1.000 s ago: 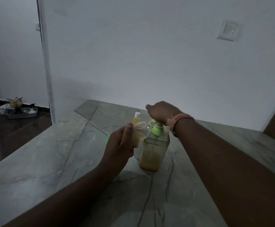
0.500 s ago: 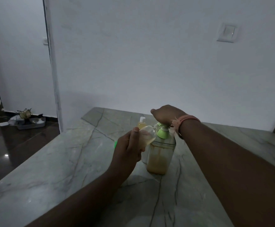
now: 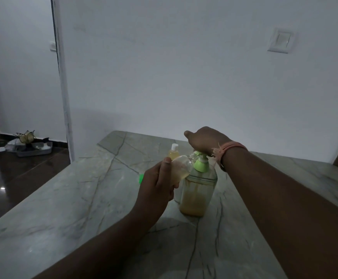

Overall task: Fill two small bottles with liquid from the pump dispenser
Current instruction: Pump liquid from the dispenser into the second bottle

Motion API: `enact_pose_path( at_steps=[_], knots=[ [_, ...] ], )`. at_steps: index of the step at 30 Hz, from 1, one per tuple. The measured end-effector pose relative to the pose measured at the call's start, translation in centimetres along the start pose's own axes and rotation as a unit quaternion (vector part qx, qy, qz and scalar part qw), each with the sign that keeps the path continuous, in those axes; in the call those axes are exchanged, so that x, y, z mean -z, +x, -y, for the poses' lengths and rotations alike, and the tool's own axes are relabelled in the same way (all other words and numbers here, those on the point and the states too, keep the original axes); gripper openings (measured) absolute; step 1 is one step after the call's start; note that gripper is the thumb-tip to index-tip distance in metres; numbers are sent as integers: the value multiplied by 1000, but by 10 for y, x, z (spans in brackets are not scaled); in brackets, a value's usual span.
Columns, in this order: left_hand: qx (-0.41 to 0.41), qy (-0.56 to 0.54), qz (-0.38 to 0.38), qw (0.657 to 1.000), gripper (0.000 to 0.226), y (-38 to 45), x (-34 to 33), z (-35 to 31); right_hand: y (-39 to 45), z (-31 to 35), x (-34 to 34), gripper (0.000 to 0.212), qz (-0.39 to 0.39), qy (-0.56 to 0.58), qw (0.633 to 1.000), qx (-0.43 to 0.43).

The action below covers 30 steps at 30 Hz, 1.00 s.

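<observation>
A clear plastic pump dispenser with a green pump head [image 3: 198, 190], part full of amber liquid, stands on the grey veined marble desk [image 3: 67, 208]. The right hand [image 3: 205, 140] presses its top. The left hand [image 3: 156, 187] grips a small clear bottle [image 3: 181, 168] tilted at the nozzle. A capped yellow-filled small bottle [image 3: 173, 152] stands just behind.

A grey-green marble tabletop [image 3: 67, 214] crossed by dark veins is seen filling the lower part of the view, its far edge set against a plain white wall [image 3: 164, 77]. A white wall switch [image 3: 282, 40] is mounted high on the wall to the right. At the left, a white corner edge [image 3: 63, 93] is seen, and beyond it a dark glossy floor [image 3: 13, 178] on which a small spot of light is reflected. On that floor, close to the far wall, a shallow grey tray [image 3: 35, 150] is placed, with a small plant-like object [image 3: 26, 136] standing on it; its details cannot be made out in the dim light.
</observation>
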State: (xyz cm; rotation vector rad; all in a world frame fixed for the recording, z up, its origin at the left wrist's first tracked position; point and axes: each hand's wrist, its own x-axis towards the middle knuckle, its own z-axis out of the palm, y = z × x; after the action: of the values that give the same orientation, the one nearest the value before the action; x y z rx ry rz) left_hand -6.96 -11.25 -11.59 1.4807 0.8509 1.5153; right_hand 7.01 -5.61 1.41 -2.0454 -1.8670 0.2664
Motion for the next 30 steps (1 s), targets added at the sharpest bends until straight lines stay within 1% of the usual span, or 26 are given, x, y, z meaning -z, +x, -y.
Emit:
enact_pose_path(
  at_steps=[3, 6, 7, 8, 10, 13, 18, 24, 27, 30],
  knots=[
    [2, 3, -1, 1000, 43, 2, 0, 1, -6, 0, -3, 41, 7, -5, 1000, 9],
    [4, 3, -2, 1000, 43, 1, 1, 2, -10, 2, -7, 27, 6, 6, 1000, -9],
    [6, 3, -5, 1000, 43, 1, 1, 1, -8, 2, -7, 25, 8, 1, 1000, -11],
    [9, 1, -7, 1000, 43, 0, 1, 1, -8, 3, -6, 26, 12, -11, 1000, -10],
    [9, -4, -3, 1000, 43, -1, 1, 0, -5, 3, -3, 38, 20, -22, 1000, -8],
    [7, -1, -3, 1000, 42, -1, 0, -3, -2, 4, 0, 50, 5, -12, 1000, -16],
    [7, 5, -5, 1000, 42, 1, 1, 0, -8, 2, -6, 43, 8, -15, 1000, 0],
    [7, 16, -4, 1000, 41, -1, 2, -2, -6, 2, -3, 42, 12, -37, 999, -6],
    [4, 7, -3, 1000, 40, -2, 1, -5, -2, 1, -1, 48, -19, -9, 1000, -18],
    [2, 15, -3, 1000, 41, 0, 1, -3, -1, -1, -6, 45, -14, 24, 999, -23]
  ],
)
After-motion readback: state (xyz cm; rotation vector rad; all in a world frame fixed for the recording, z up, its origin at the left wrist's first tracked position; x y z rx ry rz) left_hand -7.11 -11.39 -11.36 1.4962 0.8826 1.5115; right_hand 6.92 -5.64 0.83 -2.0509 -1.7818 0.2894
